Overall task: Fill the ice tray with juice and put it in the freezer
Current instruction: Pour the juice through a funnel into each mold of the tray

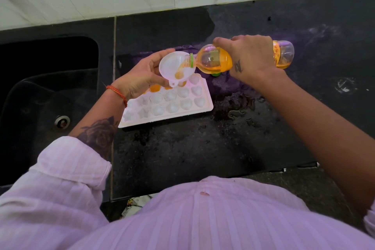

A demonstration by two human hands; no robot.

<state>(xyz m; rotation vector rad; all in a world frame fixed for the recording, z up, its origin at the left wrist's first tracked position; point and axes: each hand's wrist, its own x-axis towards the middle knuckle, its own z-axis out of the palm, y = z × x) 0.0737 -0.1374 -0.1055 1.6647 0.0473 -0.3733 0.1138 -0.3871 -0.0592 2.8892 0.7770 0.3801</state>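
Right hand [248,58] is gripping the juice bottle [215,61] tipped sideways, pouring thru the white funnel [176,67] that the left hand [142,76] is pinching over the ice tray [168,103] on the countertop [203,148]. Only back cells are filling w/ orange. Tray's looking thin n flexy imo, prob sloshy once full, so lift it level by both short ends.

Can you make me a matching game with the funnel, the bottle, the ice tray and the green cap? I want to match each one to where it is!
Things:
1. funnel
2. bottle
3. ice tray
4. green cap

Places:
A. flat on the black counter
B. tipped sideways in the right hand
C. on the counter, under the bottle
D. held over the tray by the left hand

Pairs: 1-D, 2-B, 3-A, 4-C
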